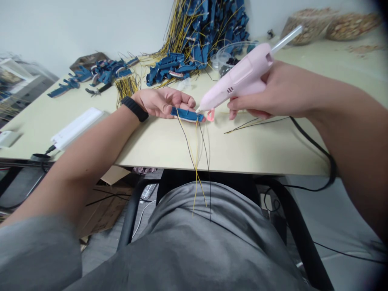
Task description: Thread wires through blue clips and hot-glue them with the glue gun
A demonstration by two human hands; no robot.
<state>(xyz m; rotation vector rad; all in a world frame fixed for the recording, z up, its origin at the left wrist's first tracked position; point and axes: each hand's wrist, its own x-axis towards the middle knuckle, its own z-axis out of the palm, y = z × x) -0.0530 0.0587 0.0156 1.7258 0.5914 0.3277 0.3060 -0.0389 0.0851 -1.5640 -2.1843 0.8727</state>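
My left hand (pixel 162 102) pinches a small blue plastic piece (pixel 187 114) flat against the pale table (pixel 242 149). Black and yellow wires (pixel 197 161) run from that piece over the table's near edge onto my lap. My right hand (pixel 274 91) grips a pink glue gun (pixel 239 79), a clear glue stick (pixel 286 38) poking out of its back. The gun's nozzle touches the right end of the blue piece. A black cord (pixel 315 147) trails from the gun off the table edge.
A big heap of blue pieces with yellow wires (pixel 200 36) fills the back centre. More blue pieces (pixel 97 72) and pliers (pixel 97 91) lie at the back left, a white power strip (pixel 77 126) at the left. A clear tub (pixel 227 56) and bags (pixel 330 22) stand behind.
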